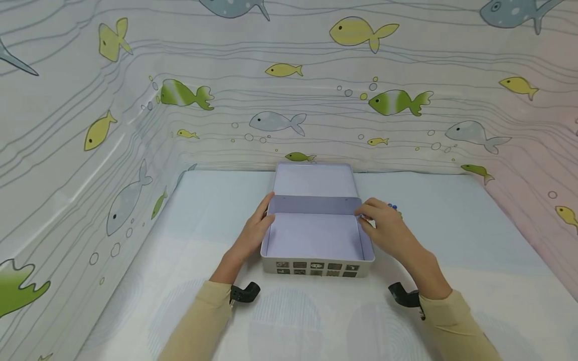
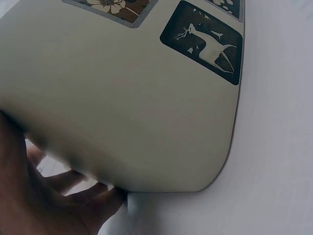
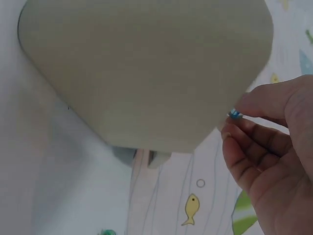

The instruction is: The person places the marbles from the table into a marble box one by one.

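A hinged tin box (image 1: 316,235) stands on the table with its lid (image 1: 316,179) raised at the back. Its lilac inside shows, and small dark pictures mark the cream front. My left hand (image 1: 255,230) holds the box's left wall, thumb at the rim and fingers along the outside; the left wrist view shows the fingers (image 2: 105,200) against the wall. At the right rear rim is my right hand (image 1: 388,225). Between its thumb and fingertips it pinches a small blue-and-white piece (image 3: 235,114), mostly hidden by the fingers.
Small blue things (image 1: 393,206) lie just behind my right hand, partly covered by it. A fish-patterned sheet (image 1: 280,90) forms the walls at the back and both sides. The table (image 1: 289,321) has a pale cover.
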Action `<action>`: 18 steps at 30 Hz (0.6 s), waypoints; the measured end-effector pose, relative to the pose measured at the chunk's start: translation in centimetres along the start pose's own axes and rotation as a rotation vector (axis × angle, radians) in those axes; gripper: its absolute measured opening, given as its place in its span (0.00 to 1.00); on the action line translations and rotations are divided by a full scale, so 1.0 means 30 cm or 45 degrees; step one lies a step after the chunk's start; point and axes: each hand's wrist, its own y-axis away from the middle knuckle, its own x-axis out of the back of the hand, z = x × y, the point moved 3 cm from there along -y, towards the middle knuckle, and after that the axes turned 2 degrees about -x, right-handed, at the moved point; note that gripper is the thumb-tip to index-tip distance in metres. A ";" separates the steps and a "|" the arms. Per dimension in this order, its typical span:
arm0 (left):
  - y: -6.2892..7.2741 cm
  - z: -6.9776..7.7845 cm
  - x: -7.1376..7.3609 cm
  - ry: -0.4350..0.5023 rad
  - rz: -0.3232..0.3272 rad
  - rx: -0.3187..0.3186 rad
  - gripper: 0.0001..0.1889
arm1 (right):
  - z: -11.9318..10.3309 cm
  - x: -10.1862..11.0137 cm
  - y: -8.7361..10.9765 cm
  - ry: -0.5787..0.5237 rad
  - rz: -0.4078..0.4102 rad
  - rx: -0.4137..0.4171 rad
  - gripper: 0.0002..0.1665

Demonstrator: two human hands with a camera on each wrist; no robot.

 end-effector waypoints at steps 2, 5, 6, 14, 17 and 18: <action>0.000 0.001 -0.001 -0.005 -0.001 -0.006 0.32 | -0.015 -0.010 -0.003 -0.012 -0.006 0.016 0.10; 0.001 -0.001 -0.001 -0.007 0.000 -0.008 0.32 | -0.032 -0.031 -0.010 -0.030 -0.027 0.045 0.10; 0.001 -0.002 0.000 -0.005 0.002 -0.007 0.32 | -0.037 -0.040 -0.013 -0.032 -0.037 0.055 0.10; -0.005 -0.014 0.007 -0.001 0.004 -0.010 0.32 | -0.073 -0.101 -0.023 0.020 -0.102 0.122 0.08; -0.008 -0.015 0.006 0.006 0.003 -0.009 0.32 | -0.079 -0.122 -0.025 0.046 -0.114 0.143 0.08; -0.008 -0.014 0.005 0.009 0.003 -0.008 0.32 | -0.081 -0.128 -0.026 0.053 -0.119 0.150 0.08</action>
